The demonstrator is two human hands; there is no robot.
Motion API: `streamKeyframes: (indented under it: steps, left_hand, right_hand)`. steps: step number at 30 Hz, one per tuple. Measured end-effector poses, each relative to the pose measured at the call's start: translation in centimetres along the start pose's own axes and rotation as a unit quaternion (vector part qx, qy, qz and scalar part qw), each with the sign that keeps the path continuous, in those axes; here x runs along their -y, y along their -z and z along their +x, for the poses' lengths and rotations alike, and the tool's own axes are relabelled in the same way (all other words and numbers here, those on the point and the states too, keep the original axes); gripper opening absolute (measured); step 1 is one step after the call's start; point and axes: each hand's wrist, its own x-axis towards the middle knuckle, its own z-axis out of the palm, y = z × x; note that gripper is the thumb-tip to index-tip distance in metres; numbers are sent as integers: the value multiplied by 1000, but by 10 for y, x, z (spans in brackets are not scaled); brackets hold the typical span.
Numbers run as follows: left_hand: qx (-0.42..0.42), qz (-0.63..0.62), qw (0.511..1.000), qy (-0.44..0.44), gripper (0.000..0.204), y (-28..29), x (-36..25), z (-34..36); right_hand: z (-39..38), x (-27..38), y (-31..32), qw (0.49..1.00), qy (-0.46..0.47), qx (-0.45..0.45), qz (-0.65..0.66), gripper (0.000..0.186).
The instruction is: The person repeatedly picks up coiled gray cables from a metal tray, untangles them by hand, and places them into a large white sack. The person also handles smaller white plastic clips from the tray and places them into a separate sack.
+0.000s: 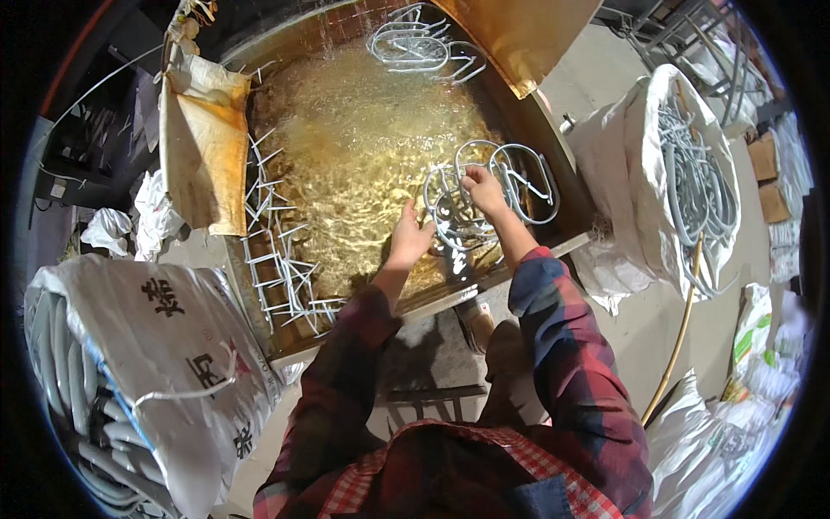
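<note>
A rusty, shallow tray (553, 164) of yellowish water stands in front of me. Toward its near right side lies a tangle of grey bent metal hooks (533, 183), curved into loops. My right hand (484, 192) is over this cluster, fingers closed on one of the hooks; the exact grip is partly hidden. Just left of the loops, my left hand (410, 238) hovers with thumb and fingers apart and nothing in it. More grey looped hooks (411, 48) lie at the far end, where water falls in.
Thin grey prong-shaped pieces (281, 259) line the tray's left side. A white woven sack (173, 320) of grey bent tubes stands at left; another white sack (609, 138) holding hooks stands at right. A bamboo stick (674, 363) leans by it. Stained cloth (203, 138) hangs at the tray's left edge.
</note>
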Motion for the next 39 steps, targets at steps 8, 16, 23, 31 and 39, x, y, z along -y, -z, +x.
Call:
streamKeyframes:
  steps: [8,16,23,31,39]
  left_hand:
    - [87,-69,990,89,116,-45,16,61]
    - [49,-360,925,111,26,-14,18,58]
    - [-14,-503,855,127,48,13,-16,23]
    - [-37,-387,920,54,17,66,-61,-44]
    - [-29,-472,881,-20,30,138,-71,-128]
  right_hand:
    - [48,-6,-18,993,-75,-18,-92,55]
    - [-4,19,12,991,65,118,-23,22]
    - [-71,20,31,894,284,263,-226,27]
    - [-123,58,20,924,307,221,-55,24]
    - [-110,51,10,880,-234,200,362,85]
